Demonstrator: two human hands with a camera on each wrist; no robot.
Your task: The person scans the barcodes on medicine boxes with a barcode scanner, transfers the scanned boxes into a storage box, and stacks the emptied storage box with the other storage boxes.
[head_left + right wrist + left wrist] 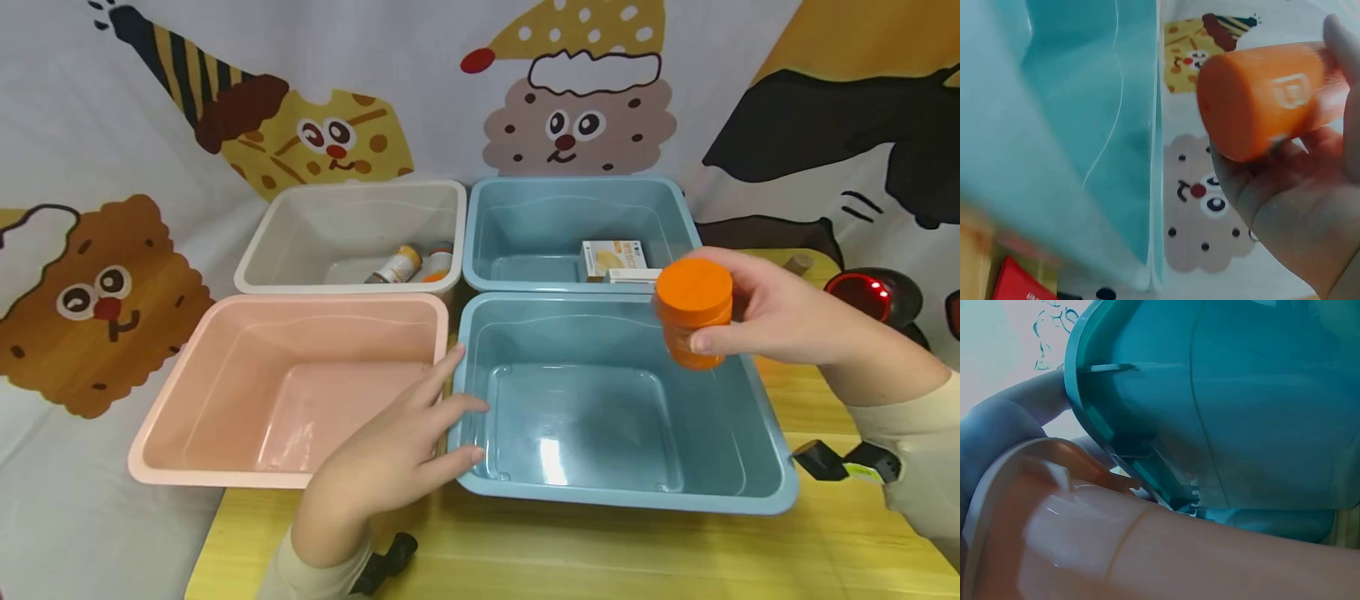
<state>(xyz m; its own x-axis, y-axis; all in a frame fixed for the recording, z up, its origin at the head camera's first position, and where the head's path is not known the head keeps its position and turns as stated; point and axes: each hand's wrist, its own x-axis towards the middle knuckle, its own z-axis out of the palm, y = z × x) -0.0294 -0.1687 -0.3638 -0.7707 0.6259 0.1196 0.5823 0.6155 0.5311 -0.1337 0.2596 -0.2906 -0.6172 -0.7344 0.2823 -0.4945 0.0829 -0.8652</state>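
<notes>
My right hand (pixel 780 312) grips an orange jar (pixel 693 317) with an orange lid, thumb on the near side. The jar is over the right side of the near blue bin (pixel 622 500). In the right wrist view the same jar (pixel 1266 100) lies sideways across the fingers. My left hand (pixel 393 450) is spread between the pink bin (pixel 217 477) and the near blue bin, its fingertips at the blue rim. From the left wrist camera, the fingers (pixel 1035 397) show partly behind the two bin rims.
A grey bin (pixel 352 200) at back left contains small bottles (pixel 400 264). The far blue bin (pixel 577 190) has small boxes (pixel 611 257) inside. All stand on a wooden table (pixel 600 550) before a printed cloth (pixel 442 100). A dark device with red lights (pixel 873 296) sits at right.
</notes>
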